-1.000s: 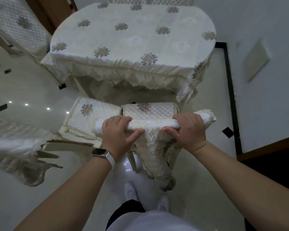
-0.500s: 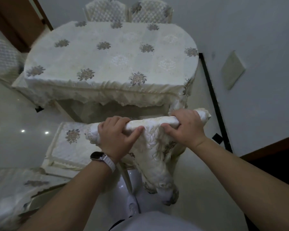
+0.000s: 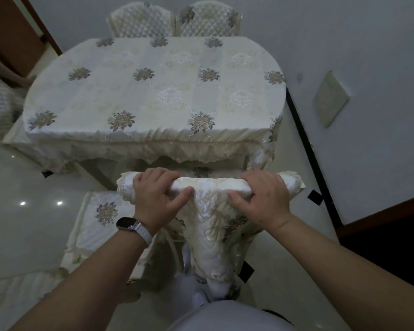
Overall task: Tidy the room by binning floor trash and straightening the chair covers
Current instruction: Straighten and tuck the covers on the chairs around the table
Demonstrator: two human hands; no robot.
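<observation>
- Glossy pale floor tiles (image 3: 22, 230) fill the lower left and show two small light reflections. Black diamond insets (image 3: 314, 198) sit in them, one at 3 o'clock from the hands.
- At 12 o'clock stands an oval table under a cream tablecloth (image 3: 167, 96). The cloth is satin-like, woven with grey-gold flower sprigs, and ends in a gathered lace frill.
- Beyond the table's far edge, two chair backs (image 3: 141, 21) stand side by side against the wall. Both are arched and diamond-quilted.
- The chair cover (image 3: 213, 187) lies at the centre of view, draped over the top rail of the nearest chair. It is cream, shiny and embroidered. Its near side hangs crumpled and bunched towards 6 o'clock.
- The left hand (image 3: 155, 201) grasps the covered rail near its 9 o'clock end. Its fingers curl over the top and its thumb presses the near face.
- The right hand (image 3: 263, 199) clasps the rail the same way near the 3 o'clock end.
- A stretch of cover lies smooth between the two hands. A scalloped lace corner sticks out past each hand.
- A dark watch (image 3: 127, 223) on a white ribbed band circles the left wrist.
- At 8 o'clock from the hands is a neighbouring quilted seat cushion (image 3: 101, 211) with one flower motif.
- A pale square wall plate (image 3: 330, 101) sits on the wall at 2 o'clock.
</observation>
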